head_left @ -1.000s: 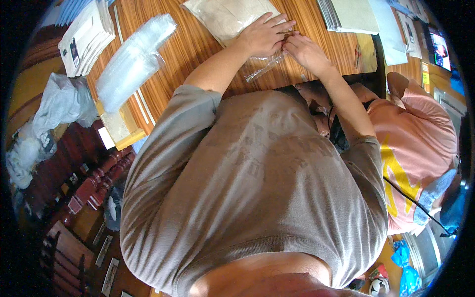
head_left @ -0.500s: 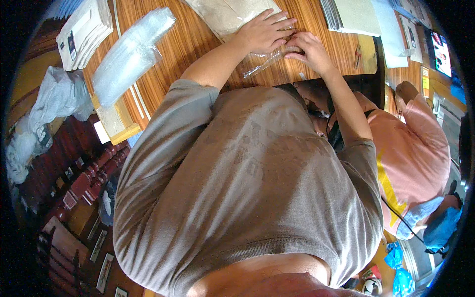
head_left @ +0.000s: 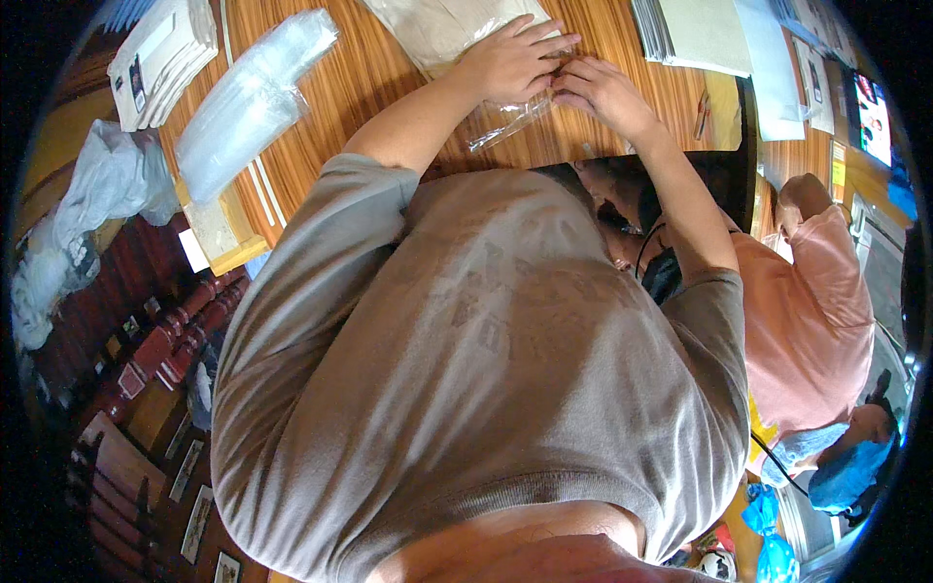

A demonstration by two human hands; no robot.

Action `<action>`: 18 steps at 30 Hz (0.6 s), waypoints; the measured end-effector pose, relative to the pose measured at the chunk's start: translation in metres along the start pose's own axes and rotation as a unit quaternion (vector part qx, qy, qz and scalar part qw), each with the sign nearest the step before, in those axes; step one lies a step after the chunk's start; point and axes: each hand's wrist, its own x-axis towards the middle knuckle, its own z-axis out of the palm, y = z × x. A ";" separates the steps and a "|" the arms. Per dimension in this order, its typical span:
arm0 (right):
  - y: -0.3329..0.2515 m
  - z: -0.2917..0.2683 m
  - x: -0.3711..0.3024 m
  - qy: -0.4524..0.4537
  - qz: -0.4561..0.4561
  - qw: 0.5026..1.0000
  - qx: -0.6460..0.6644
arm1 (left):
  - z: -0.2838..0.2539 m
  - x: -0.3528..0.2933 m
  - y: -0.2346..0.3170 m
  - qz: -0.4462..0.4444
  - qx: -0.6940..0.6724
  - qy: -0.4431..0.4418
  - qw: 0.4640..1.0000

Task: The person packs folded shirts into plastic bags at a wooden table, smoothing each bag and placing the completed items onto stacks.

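On the wooden table lies a beige folded cloth [head_left: 428, 27] in a clear plastic bag [head_left: 508, 123], its loose open end pointing toward me. My left hand [head_left: 513, 64] rests flat on the near part of this package, fingers spread to the right. Just to its right, my right hand [head_left: 604, 95] has its fingers bent and pinched at the bag's right edge. The fingertips of both hands nearly meet. The far end of the package runs out of the top of the picture.
A stack of clear plastic bags [head_left: 243, 112] lies left on the table [head_left: 379, 73], beside a pile of packed cloths [head_left: 165, 63]. Flat grey-green packs [head_left: 695, 34] and an orange-handled tool [head_left: 701, 115] are at right. A person in a pink shirt [head_left: 812, 321] sits close on my right.
My right hand has shifted slightly left, closer to my left hand, and its fingers have closed more at the bag. The person at right has leaned a little.
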 end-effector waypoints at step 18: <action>-0.056 -0.018 0.005 0.009 0.049 0.998 -0.026 | -0.002 -0.001 0.003 -0.002 0.001 0.002 1.000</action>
